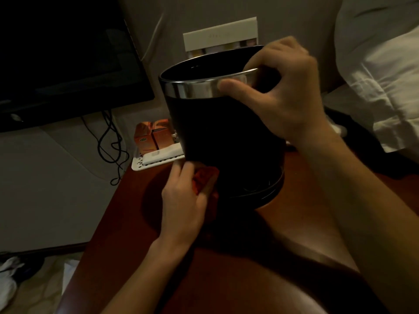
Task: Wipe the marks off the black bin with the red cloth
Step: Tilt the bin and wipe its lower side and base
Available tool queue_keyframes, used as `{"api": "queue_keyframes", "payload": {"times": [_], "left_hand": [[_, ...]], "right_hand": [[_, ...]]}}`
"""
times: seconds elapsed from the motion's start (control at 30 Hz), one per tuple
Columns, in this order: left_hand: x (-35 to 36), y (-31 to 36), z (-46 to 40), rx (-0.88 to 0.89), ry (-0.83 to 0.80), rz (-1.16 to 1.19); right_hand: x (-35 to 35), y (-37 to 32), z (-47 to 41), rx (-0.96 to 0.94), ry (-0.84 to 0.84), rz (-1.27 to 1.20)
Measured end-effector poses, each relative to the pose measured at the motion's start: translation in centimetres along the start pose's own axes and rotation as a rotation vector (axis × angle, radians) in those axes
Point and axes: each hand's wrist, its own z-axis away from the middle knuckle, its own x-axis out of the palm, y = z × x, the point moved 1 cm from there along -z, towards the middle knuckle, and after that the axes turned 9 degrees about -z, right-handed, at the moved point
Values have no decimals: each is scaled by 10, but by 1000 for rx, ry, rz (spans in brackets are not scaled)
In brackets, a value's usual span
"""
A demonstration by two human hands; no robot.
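The black bin (226, 132) with a shiny metal rim band stands tilted toward me on a reddish wooden table (127, 234). My right hand (283, 91) grips the bin's rim, thumb on the metal band and fingers over the edge. My left hand (186, 193) holds the bunched red cloth (204, 180) against the lower left side of the bin, near its base. Most of the cloth is hidden under my fingers. The light is too dim to make out marks on the bin.
A white tray (145, 165) with orange packets (152, 137) sits at the table's far left corner. A dark TV screen (68, 53) and hanging cables (111, 141) are at left. White bedding (381, 75) lies at right, a cream box (220, 35) behind the bin.
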Motion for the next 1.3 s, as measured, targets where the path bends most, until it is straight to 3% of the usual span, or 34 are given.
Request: {"api": "queue_keyframes", "payload": {"times": [0.07, 0.2, 0.27, 0.5, 0.7, 0.9, 1.1, 1.2, 1.3], "left_hand": [[-1, 5, -2, 19, -15, -2], [18, -8, 18, -57, -291, -40], [25, -14, 24, -65, -337, -66], [18, 10, 9, -4, -93, -138], [23, 8, 29, -43, -360, -295], [16, 14, 6, -10, -40, -222], [32, 3, 30, 79, -268, -351], [18, 0, 20, -11, -222, -200], [-2, -6, 19, 10, -163, -65]], "right_hand": [[-8, 11, -1, 93, -5, -77], [-8, 18, 1, 151, 16, -138], [-4, 13, 1, 151, 25, -136], [-4, 10, -2, 146, 12, -104], [-3, 6, -1, 144, 22, -102], [-1, 4, -1, 158, 21, -68], [-1, 3, 0, 151, 44, -80], [-2, 3, 1, 157, 36, -73], [-4, 0, -1, 169, 13, -87]]}}
